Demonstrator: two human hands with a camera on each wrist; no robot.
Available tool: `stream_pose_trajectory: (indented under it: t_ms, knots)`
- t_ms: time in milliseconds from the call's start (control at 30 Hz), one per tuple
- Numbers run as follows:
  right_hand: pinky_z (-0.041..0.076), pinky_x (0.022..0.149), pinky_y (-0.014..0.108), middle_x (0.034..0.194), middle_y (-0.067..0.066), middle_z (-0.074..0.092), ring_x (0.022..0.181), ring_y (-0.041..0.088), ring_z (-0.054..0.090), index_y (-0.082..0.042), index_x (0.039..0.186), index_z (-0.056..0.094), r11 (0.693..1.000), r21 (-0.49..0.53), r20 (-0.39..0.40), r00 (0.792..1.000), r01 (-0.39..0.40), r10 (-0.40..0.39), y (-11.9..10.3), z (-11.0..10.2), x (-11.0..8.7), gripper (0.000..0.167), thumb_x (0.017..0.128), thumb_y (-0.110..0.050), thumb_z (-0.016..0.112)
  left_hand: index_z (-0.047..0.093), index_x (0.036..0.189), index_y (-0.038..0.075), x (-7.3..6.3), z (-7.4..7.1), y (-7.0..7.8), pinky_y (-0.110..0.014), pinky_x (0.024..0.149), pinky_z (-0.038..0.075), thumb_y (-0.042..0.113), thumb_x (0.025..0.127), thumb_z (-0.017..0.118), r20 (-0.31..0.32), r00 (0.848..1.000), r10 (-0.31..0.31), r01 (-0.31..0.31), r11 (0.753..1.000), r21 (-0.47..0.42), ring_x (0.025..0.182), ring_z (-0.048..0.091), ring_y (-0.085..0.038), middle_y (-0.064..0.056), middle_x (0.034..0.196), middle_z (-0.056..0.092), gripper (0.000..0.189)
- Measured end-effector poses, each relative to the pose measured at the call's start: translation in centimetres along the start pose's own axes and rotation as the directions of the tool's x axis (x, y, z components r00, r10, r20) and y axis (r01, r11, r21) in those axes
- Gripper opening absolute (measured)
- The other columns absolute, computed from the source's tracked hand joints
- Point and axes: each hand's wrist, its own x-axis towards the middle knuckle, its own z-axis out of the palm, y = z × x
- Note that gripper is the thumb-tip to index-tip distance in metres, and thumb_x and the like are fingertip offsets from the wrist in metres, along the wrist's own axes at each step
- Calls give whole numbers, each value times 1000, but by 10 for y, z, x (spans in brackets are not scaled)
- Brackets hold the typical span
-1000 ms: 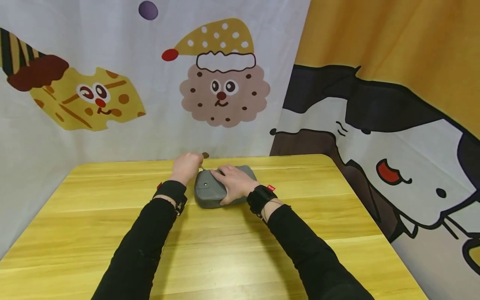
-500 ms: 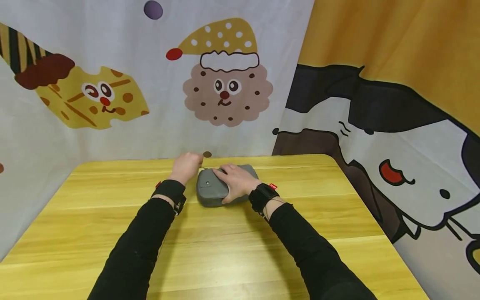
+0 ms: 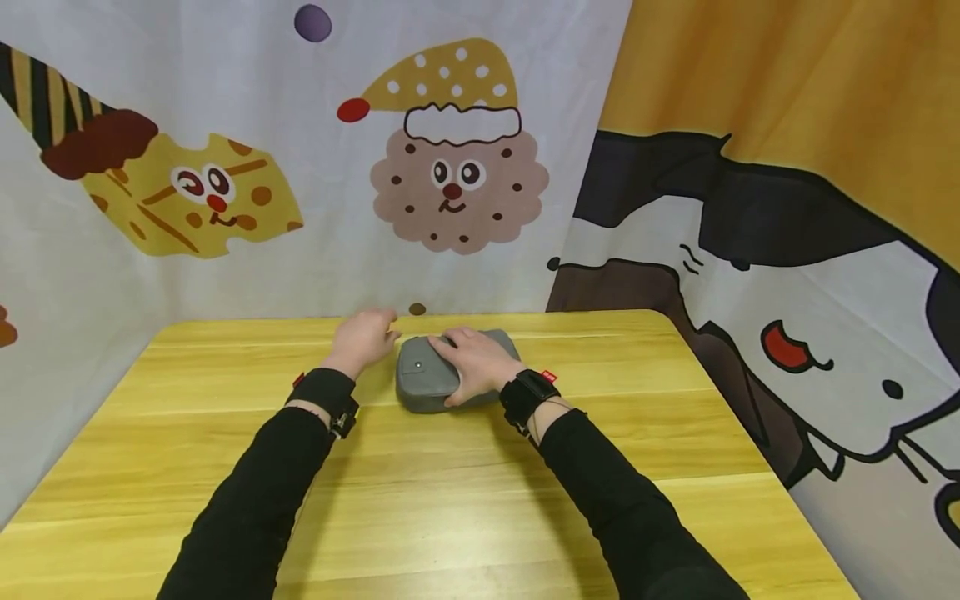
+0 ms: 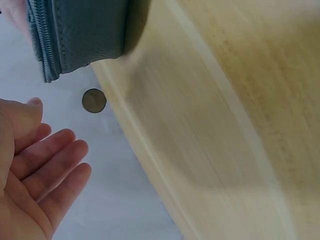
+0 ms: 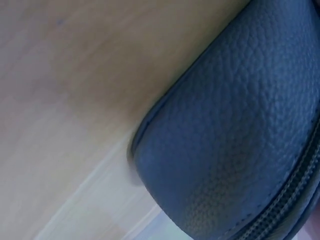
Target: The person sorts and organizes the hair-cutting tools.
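A grey leather-look zip pouch (image 3: 423, 377) with a small metal stud lies near the far edge of the table. My right hand (image 3: 477, 364) grips it from above, thumb down the near side and fingers over the top. Just left of the pouch, my left hand (image 3: 362, 340) is apart from it and holds nothing. The left wrist view shows that hand's fingers (image 4: 57, 167) loosely bent, with the pouch's zipper (image 4: 44, 37) running along its end. Pebbled grain and a line of zipper teeth (image 5: 280, 210) fill much of the right wrist view.
The wooden table (image 3: 420, 500) has its far edge just behind the pouch. A curtain (image 3: 330, 250) with cartoon prints hangs directly behind the table and continues on the right side.
My left hand has let go at the pouch's far left corner, where it was pinching, and moved left with its fingers loosening. My right hand keeps its grip on the pouch.
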Motion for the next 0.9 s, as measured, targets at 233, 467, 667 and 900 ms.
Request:
stream_pose_trajectory:
  t_ms: [233,467,667,900]
  knots:
    - [38,109,40,149,13,39,134,28,39,-17,158,25,1000,8,-4,1000,-27,27,-1,-4,-4,112,72,-64,78,60,129,-2,-15,-8,1,-48,82,53,21,99,64,-31,999,9,-11,997,-72,99,63,-36,-22,114,65,38]
    - [38,109,40,147,13,42,133,28,41,-17,158,26,998,-43,-10,999,-43,43,-4,-6,-8,112,72,-68,75,59,129,-3,-30,-18,8,-48,81,53,21,98,66,-40,998,45,-48,996,-72,100,63,-36,-23,116,64,41]
    - [38,109,40,147,13,42,134,28,41,-16,158,26,998,-52,4,999,-35,35,-5,-10,-10,113,71,-68,75,62,126,-3,-44,-22,12,-48,79,54,22,95,69,-45,996,74,-76,996,-48,97,64,-35,-22,114,65,40]
    - [39,109,41,148,14,42,134,29,41,-16,157,28,999,-49,2,1000,-18,18,-6,-13,-10,113,70,-68,77,61,127,-3,-56,-25,11,-47,81,53,23,95,70,-34,994,102,-103,994,-45,99,64,-35,-21,115,65,42]
